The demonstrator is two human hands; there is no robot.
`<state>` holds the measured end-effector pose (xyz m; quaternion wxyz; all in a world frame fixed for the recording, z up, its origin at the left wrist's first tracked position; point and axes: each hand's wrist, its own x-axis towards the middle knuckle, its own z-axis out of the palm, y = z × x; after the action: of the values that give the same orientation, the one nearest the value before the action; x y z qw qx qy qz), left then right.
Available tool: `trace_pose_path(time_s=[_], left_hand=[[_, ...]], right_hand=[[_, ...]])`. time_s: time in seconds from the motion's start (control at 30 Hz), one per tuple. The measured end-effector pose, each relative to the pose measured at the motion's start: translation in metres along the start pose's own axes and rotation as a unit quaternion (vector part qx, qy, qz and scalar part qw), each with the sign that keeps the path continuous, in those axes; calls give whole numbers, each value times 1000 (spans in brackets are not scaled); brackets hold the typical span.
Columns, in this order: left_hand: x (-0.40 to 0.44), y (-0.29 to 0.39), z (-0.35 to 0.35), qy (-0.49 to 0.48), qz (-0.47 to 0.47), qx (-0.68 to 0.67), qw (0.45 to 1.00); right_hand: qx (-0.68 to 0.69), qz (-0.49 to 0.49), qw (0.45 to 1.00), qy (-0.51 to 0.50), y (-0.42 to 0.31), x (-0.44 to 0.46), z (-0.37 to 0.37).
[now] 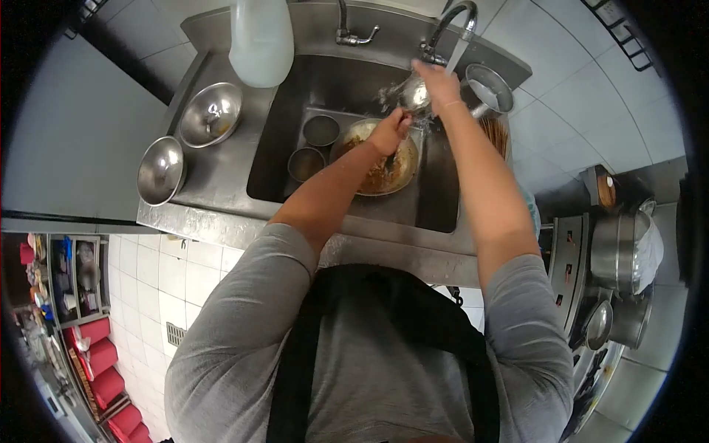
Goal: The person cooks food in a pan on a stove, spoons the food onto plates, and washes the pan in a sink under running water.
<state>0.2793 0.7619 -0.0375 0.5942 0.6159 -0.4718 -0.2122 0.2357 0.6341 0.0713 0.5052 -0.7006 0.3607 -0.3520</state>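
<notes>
A small, shiny, rounded metal bowl (pixel 415 96) is held over the sink (pixel 288 96) with water splashing around it. My left hand (pixel 389 133) is closed, its fingers gripping the bowl's near edge. Over the bowl's far right side lies my right hand (pixel 441 87), fingers bent against the metal, partly hidden by the stream. Water runs from the curved faucet (pixel 465 15) onto this hand. Below both hands, a wide round pan (pixel 402 173) with brown food residue and cloudy liquid sits in the sink. Two small round containers (pixel 322 131) stand left of it.
Two metal bowls (pixel 212 114) sit on the left counter, near a large translucent jug (pixel 262 44). A second tap (pixel 354 37) is at the back. A metal pot (pixel 487 88) and a bundle of thin sticks (pixel 495 135) stand right of the sink. Large pots (pixel 614 251) are farther right.
</notes>
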Motion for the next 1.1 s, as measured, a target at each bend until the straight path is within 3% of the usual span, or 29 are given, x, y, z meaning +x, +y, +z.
trace_pose_path(time_s=[0.07, 0.1, 0.13, 0.17, 0.23, 0.27, 0.33, 0.4, 0.43, 0.47, 0.53, 0.57, 0.6, 0.67, 0.7, 0.77, 0.83, 0.93, 0.97, 1.03, 1.1], left_hand=[[2, 4, -10, -16, -56, 86, 995], [6, 3, -11, -19, -59, 107, 992], [13, 3, -11, -23, -62, 130, 989], [22, -3, -5, 19, 7, 137, 990], [35, -5, 7, 82, -24, 85, 993], [37, -2, 12, 115, -42, 58, 991], [32, 4, 8, 56, -78, 44, 994], [27, 0, 2, 7, -106, -7, 994], [29, -12, 0, -10, -113, -54, 992], [30, -16, -2, -29, -122, -100, 987], [34, -10, -6, -63, -237, -88, 965], [34, -1, -7, -78, -303, -104, 944], [30, 8, -6, -92, -368, -118, 918], [25, 13, -5, -126, -365, -167, 907], [22, 15, -4, -142, -360, -195, 901], [21, 15, -1, -168, -348, -232, 892], [21, 6, 0, -188, -337, -250, 888], [30, 4, 5, -229, -302, -184, 907], [32, 10, 6, -214, -299, -176, 913], [40, 28, 9, -188, -291, -159, 925], [49, 49, 10, -154, -268, -134, 941]], right_hand=[[101, 136, 974, -153, -33, 0, -23], [159, 129, 962, -183, -27, 7, -26], [175, 104, 962, -183, -27, 3, -28], [192, 79, 961, -182, -28, -7, -26], [224, 52, 961, -157, -28, -32, -22], [223, -10, 957, -184, -23, -36, -23], [221, -134, 937, -235, -16, -42, -25], [-54, -191, 901, -385, -24, -37, -37], [-140, -170, 882, -417, -14, -14, -33], [-274, -232, 863, -355, -21, -6, -38], [-585, -328, 701, -242, -38, 17, -34], [-544, -352, 720, -250, -50, 16, -42], [-484, -293, 776, -280, -59, 14, -44], [-346, -168, 863, -328, -66, 12, -43], [-423, -217, 852, -219, -66, 12, -39], [-464, -270, 802, -261, -71, 15, -38], [-230, -66, 903, -357, -75, 7, -43], [-481, -227, 829, -174, -75, 16, -43], [-564, -321, 743, -164, -71, 19, -40], [-417, -292, 830, -226, -71, 15, -49], [-424, -247, 858, -151, -79, 6, -51]])
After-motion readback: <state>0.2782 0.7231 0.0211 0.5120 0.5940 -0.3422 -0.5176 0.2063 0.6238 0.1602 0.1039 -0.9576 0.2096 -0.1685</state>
